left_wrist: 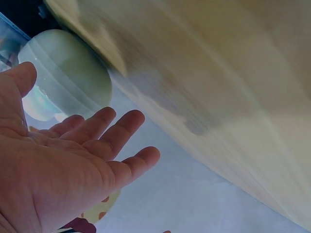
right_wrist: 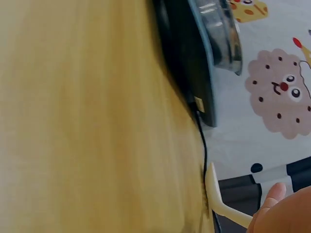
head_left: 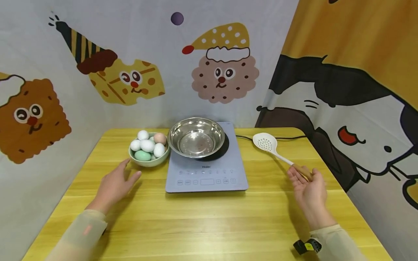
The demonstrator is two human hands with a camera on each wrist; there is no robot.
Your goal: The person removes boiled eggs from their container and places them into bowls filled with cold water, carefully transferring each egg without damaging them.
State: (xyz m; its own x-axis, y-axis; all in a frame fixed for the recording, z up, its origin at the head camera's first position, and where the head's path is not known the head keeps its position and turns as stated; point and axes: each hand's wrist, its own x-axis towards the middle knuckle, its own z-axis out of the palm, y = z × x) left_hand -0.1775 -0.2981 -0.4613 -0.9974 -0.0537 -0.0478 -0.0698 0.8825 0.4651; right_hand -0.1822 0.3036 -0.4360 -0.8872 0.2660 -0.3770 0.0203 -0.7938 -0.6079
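Note:
My left hand [head_left: 112, 186] is spread beside a pale green bowl [head_left: 150, 163], apart from it and holding nothing. White, green and brownish eggs [head_left: 147, 145] fill that bowl. In the left wrist view the left hand [left_wrist: 63, 165] shows its palm, with the bowl [left_wrist: 73, 73] beyond the fingers. At the right, my right hand [head_left: 310, 194] holds the wooden handle of a white slotted spoon [head_left: 265, 142] between fingers and thumb. The spoon's perforated head is low over the table, near a black cord. In the right wrist view the hand [right_wrist: 284, 213] hides the handle's end.
A stainless steel basin [head_left: 196, 139] sits on a grey induction cooker [head_left: 207, 175] at the table's back middle. The cooker's black cord [head_left: 290, 137] runs right along the back edge. A cartoon-printed cloth [head_left: 140, 21] hangs behind the wooden table [head_left: 202, 224].

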